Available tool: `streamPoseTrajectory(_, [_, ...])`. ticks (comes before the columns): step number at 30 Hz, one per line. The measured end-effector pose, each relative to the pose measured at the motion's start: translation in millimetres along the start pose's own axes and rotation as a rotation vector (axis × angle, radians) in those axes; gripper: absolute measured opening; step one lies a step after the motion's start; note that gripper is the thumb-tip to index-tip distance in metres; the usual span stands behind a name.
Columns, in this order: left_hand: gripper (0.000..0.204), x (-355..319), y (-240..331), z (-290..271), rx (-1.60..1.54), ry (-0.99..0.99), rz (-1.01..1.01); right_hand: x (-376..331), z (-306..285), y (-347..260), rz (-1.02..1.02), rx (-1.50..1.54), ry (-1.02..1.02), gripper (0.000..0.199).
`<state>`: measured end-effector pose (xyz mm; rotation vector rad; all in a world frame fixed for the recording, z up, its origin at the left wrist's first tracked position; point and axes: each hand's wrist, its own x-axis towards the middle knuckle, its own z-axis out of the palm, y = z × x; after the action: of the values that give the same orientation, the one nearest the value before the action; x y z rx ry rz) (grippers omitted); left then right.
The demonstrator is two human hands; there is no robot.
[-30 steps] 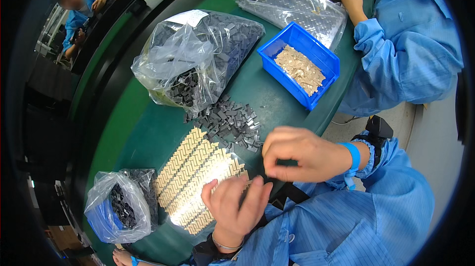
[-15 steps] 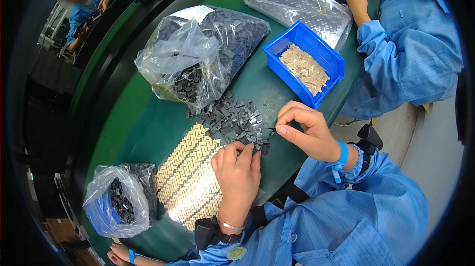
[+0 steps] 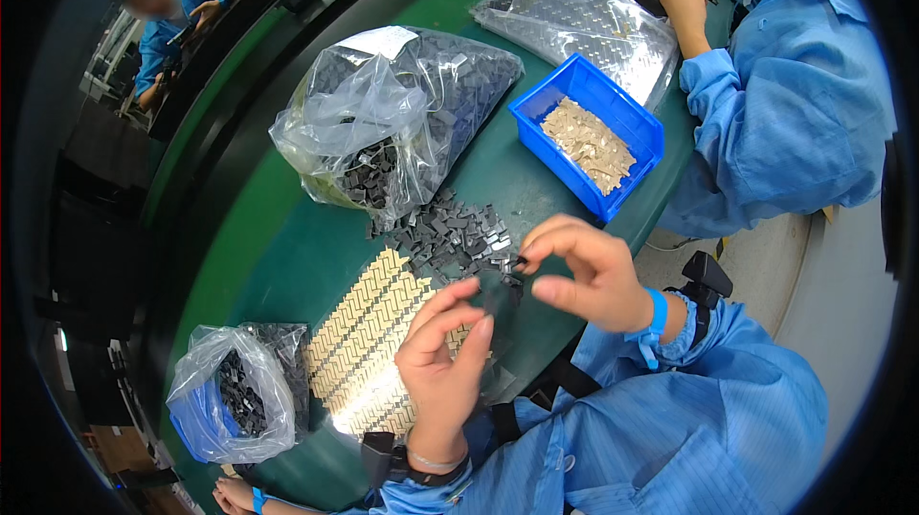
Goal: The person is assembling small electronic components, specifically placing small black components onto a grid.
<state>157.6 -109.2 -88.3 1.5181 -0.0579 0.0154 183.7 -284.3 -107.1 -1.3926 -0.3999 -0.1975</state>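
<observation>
The left hand (image 3: 440,362) has opened, thumb dropping from its fingers beside the patterned sheet (image 3: 364,352); the right hand (image 3: 608,285) has a dark piece (image 3: 521,262) at its forefinger, though I can't tell whether that grip is closed, so the handling looks unfinished. Bare worktop (image 3: 263,285) lies left; the blue bin (image 3: 627,108) and loose pile (image 3: 455,235) crowd the far side

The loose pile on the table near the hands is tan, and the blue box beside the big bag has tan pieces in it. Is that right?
Not quite: the loose pile is black, as the head view shows. The blue box does have tan pieces in it.
</observation>
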Motion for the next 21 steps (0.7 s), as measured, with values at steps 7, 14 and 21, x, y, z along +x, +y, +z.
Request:
streamPoseTrajectory(7, [0.015,-26,8,-28,-0.934,-0.251,-0.414,0,28,-16,-0.19,0.027,-0.266,0.038])
streamPoseTrajectory(14, [0.021,-42,9,-12,-0.936,0.046,-0.355,-5,53,-7,-0.387,-0.272,-0.164,0.037])
streamPoseTrajectory(21, [0.024,-50,-3,-3,-0.284,0.307,0.045,-8,75,0,-0.458,-0.331,-0.015,0.031])
